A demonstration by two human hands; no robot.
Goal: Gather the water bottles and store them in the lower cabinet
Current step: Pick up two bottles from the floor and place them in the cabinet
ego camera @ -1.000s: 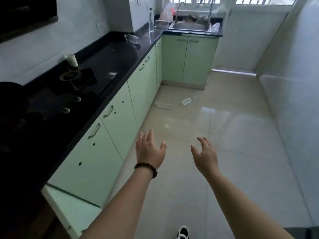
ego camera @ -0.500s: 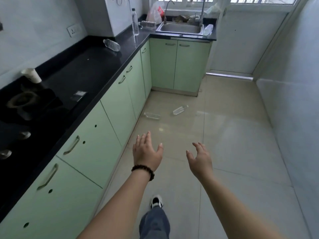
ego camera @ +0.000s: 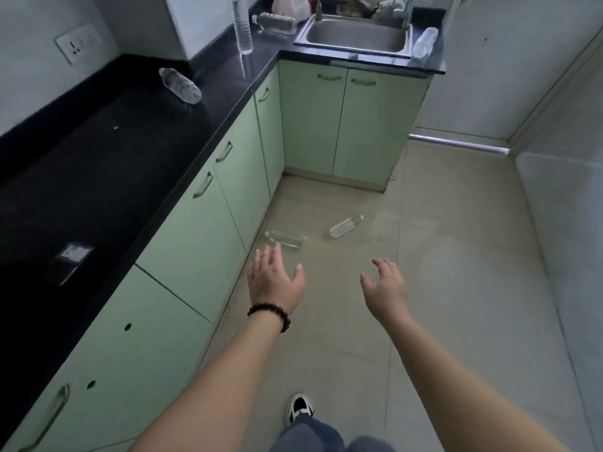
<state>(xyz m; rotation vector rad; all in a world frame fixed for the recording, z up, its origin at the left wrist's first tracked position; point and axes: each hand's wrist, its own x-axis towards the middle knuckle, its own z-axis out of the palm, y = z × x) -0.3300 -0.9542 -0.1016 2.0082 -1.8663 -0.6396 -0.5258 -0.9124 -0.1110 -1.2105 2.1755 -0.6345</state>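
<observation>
On the tiled floor (ego camera: pixel 456 288) ahead, 2 water bottles are seen lying on their sides: the left floor bottle (ego camera: pixel 284 239) near the cabinet base and the right floor bottle (ego camera: pixel 345 226) a little farther off. Compared with 1 s ago, both are seen larger and nearer, and a shoe (ego camera: pixel 299 408) has come into view below, so a walk toward them is judged to be under way. The left hand (ego camera: pixel 274 282) and the right hand (ego camera: pixel 385 288) are stretched forward with fingers spread and relaxed; nothing is gripped, and no bottle is touched, although the left fingertips overlap the left floor bottle in view. On the black counter (ego camera: pixel 114 177), 1 lying bottle (ego camera: pixel 180 85) is seen at the left, 1 upright bottle (ego camera: pixel 242 26) stands farther on, another flat bottle (ego camera: pixel 275 23) lies beside the sink (ego camera: pixel 357 37), and 1 more bottle (ego camera: pixel 424 43) rests at the sink's right. All green cabinet doors (ego camera: pixel 339 125) are shut, so no storing has begun. The upright bottle's cap is cut off by the frame, and the clutter behind the sink cannot be made out.
</observation>
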